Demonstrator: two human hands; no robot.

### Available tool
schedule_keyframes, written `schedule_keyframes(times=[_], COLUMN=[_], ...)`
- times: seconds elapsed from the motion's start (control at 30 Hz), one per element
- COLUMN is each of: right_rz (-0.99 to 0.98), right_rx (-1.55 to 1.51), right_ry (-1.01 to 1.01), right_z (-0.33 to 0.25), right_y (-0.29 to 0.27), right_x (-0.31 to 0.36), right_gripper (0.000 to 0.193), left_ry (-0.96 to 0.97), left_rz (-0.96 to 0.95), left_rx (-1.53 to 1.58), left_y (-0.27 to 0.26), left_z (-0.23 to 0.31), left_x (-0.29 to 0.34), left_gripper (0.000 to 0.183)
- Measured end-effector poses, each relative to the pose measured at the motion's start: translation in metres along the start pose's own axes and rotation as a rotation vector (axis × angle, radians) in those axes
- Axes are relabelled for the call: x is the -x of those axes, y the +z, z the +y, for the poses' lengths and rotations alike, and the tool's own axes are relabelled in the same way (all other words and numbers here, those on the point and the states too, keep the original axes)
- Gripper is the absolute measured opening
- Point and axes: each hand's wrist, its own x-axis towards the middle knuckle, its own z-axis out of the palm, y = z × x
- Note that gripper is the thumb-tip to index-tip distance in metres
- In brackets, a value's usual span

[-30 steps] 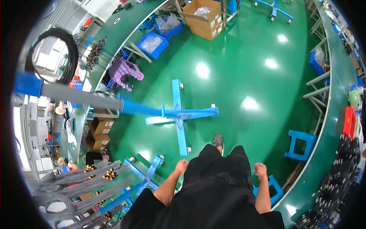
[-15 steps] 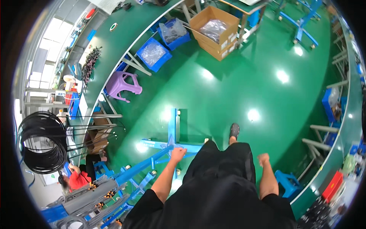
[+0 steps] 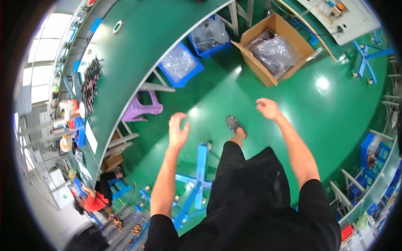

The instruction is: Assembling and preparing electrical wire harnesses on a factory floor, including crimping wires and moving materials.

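My left hand (image 3: 179, 131) is held out over the green floor with thumb and fingers apart, and nothing is in it. The purple plastic stool (image 3: 142, 108) stands close by on its left. My right hand (image 3: 268, 108) reaches forward, empty, its fingers loosely spread. Beyond it sits an open cardboard box (image 3: 263, 74) with clear plastic bags (image 3: 274, 52) inside. Neither hand touches anything. One foot in a dark clog (image 3: 235, 124) shows on the floor between the hands.
Two blue bins (image 3: 194, 72) with plastic bags stand beneath the long green workbench (image 3: 138, 37). A blue wheeled stand (image 3: 202, 167) is beside my left leg. A seated person in red (image 3: 96, 202) is at lower left. Another bench (image 3: 368, 196) curves along the right.
Both arms have risen and stretched forward, and the loosely closed hands have opened. The cardboard box, bins and purple stool appear nearer. My body has moved forward past the blue stand.
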Motion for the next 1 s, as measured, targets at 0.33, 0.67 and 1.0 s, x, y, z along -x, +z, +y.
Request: schedule_keyframes(times=[0.33, 0.67, 1.0], right_rz=[0.129, 0.389, 0.699], right_rx=[-0.268, -0.243, -0.236], right_ry=[0.322, 0.646, 0.370], right_z=[-0.107, -0.034, -0.070], right_y=[0.114, 0.159, 0.162], right_x=[-0.410, -0.708, -0.729], right_gripper=[0.077, 0.037, 0.026], left_ry=[0.145, 0.065, 0.068], left_rz=[0.041, -0.014, -0.053], left_rx=[-0.517, -0.174, -0.302], left_y=[0.008, 0.024, 0.015], left_z=[-0.092, -0.081, -0.094], left_x=[-0.457, -0.489, -0.486], left_gripper=[0.051, 0.063, 0.066])
